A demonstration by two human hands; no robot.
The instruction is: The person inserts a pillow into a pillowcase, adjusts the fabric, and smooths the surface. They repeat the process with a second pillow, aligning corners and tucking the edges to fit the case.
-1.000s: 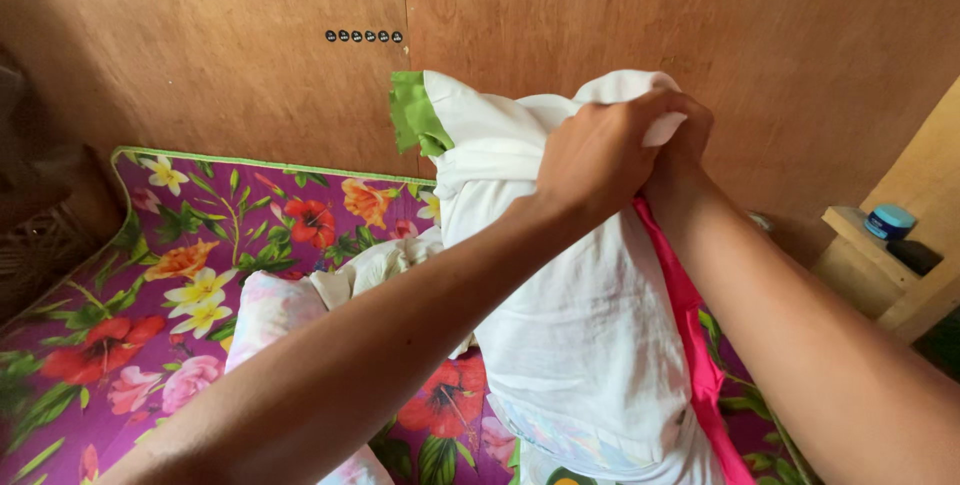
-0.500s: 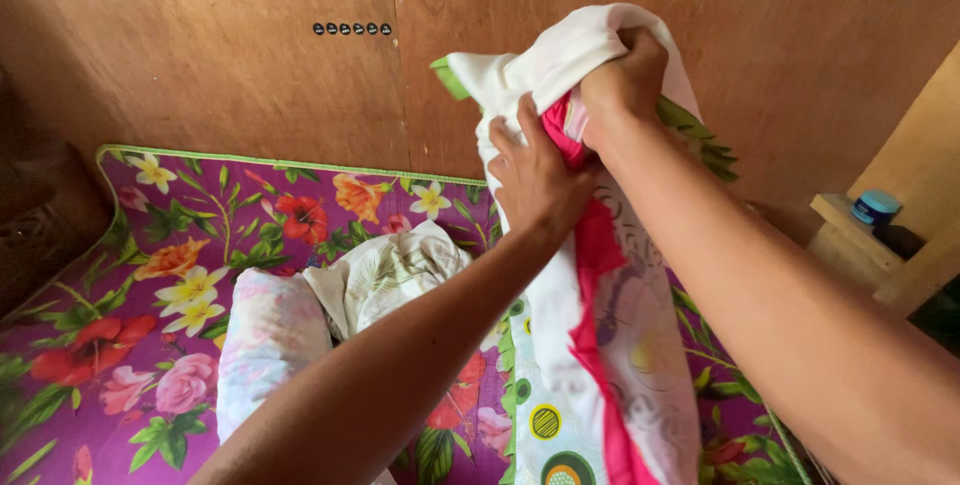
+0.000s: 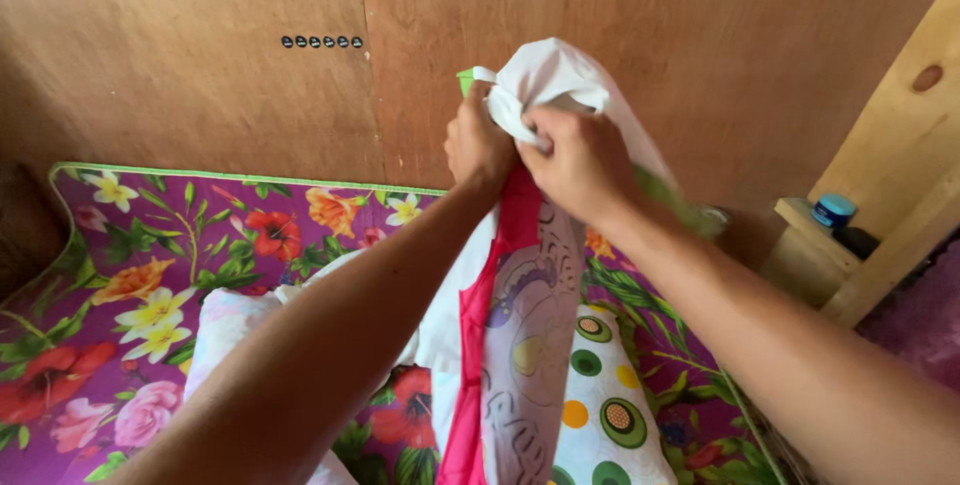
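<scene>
Seen from the head camera, both hands are raised before a brown plywood wall [image 3: 620, 35], bunched together at the top of a pillow [image 3: 535, 345] in a white cover with a pink stripe and cartoon print. The left hand [image 3: 478, 145] has its fingers closed on the cloth at the upper left edge, just beside a scrap of green trim [image 3: 465, 78]. The right hand [image 3: 580, 160] is clenched on the gathered white fabric, knuckles toward the lens, touching the left hand. The pillow hangs straight down from the fingers, its long axis upright, its lower end dropping out of view between the two forearms. Neither hand is nearer: both grip the same top end, the left a little higher.

Below lies a mattress [image 3: 150, 245] in a purple sheet printed with red, yellow and white flowers and edged in green. On it, behind the left forearm, rests a pale pillow [image 3: 225, 320] with a faint pink pattern. A second cushion [image 3: 610, 415], white with green, yellow and orange dots, sits just right of the hanging one.

A row of small dark dots [image 3: 322, 42] marks the wall at upper left. At right, a pale wooden ledge [image 3: 800, 220] carries a small round blue-lidded jar [image 3: 832, 210]; any label is too small to tell.
</scene>
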